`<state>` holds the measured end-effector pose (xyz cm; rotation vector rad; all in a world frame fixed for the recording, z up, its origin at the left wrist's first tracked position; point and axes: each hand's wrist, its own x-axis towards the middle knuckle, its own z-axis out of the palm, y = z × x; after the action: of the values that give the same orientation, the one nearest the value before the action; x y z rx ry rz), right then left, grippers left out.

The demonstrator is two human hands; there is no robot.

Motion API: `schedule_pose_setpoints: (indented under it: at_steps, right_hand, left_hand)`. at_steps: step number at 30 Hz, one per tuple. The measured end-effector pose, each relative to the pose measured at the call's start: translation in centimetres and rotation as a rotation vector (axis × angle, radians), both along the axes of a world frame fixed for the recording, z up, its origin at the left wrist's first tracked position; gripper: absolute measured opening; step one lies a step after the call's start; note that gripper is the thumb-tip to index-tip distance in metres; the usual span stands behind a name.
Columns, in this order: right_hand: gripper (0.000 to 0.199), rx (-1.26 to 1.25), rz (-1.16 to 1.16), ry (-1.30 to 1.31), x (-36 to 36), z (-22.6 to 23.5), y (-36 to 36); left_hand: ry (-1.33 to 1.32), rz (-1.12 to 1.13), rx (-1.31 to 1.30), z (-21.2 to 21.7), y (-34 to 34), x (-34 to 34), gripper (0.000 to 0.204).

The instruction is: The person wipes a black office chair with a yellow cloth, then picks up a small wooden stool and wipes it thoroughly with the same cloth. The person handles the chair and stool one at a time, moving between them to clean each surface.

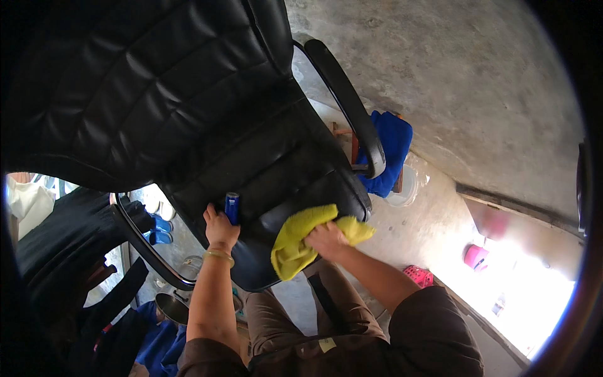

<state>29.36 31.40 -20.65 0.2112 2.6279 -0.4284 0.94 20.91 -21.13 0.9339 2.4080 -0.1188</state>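
A black padded office chair (251,157) with a quilted back fills the upper left and middle. Over the left part of its seat, my left hand (221,229) is closed round a small blue can (232,208); the can's upper part sticks out on the thumb side. My right hand (326,240) presses a yellow-green cloth (294,246) against the front right of the seat. Folds of the cloth spread out on both sides of the hand, and some of my fingertips are hidden in it.
Black armrests (355,107) flank the seat. Beyond the right one hangs a blue cloth (392,147) near a clear plastic bucket (405,188). Dark clothes (69,239), blue slippers (160,229) and a metal pot (171,308) are at left. A pink basket (418,275) stands by the bright doorway.
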Motion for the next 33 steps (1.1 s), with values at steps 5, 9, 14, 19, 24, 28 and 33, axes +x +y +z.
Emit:
schedule_pose_setpoints:
  at_steps: [5, 9, 14, 19, 24, 28, 33]
  right_hand:
    - [0.033, 0.324, -0.357, 0.114, -7.3, -1.8, 9.9]
    - [0.04, 0.337, -0.589, 0.139, -13.2, -2.0, 16.3]
    - [0.035, 0.383, -0.66, 0.311, -11.7, -1.9, 15.6]
    - [0.027, 0.268, -0.462, -0.059, -2.6, -0.1, 3.0]
    - [0.024, 0.086, -0.341, 0.332, 1.7, -0.3, -2.7]
    - [0.03, 0.196, -0.277, 0.002, -4.3, -1.0, 5.6]
    - [0.033, 0.472, -0.363, 0.35, -14.2, -2.7, 14.6]
  left_hand:
    - [0.003, -0.053, -0.133, -0.3, 0.5, -0.5, 0.054]
    - [-0.043, -0.037, -0.237, 0.0, 1.6, -1.0, 0.054]
    - [-0.014, -0.08, -0.228, -0.4, 1.7, -1.1, 0.056]
    - [-0.069, -0.018, -0.246, 0.2, 1.7, -1.0, 0.057]
    - [-0.073, -0.01, -0.165, 0.2, 1.3, -0.9, 0.052]
    - [-0.073, -0.01, -0.172, 0.2, 1.0, -1.0, 0.046]
    - [-0.049, -0.056, -0.131, -0.5, 1.2, -1.4, 0.051]
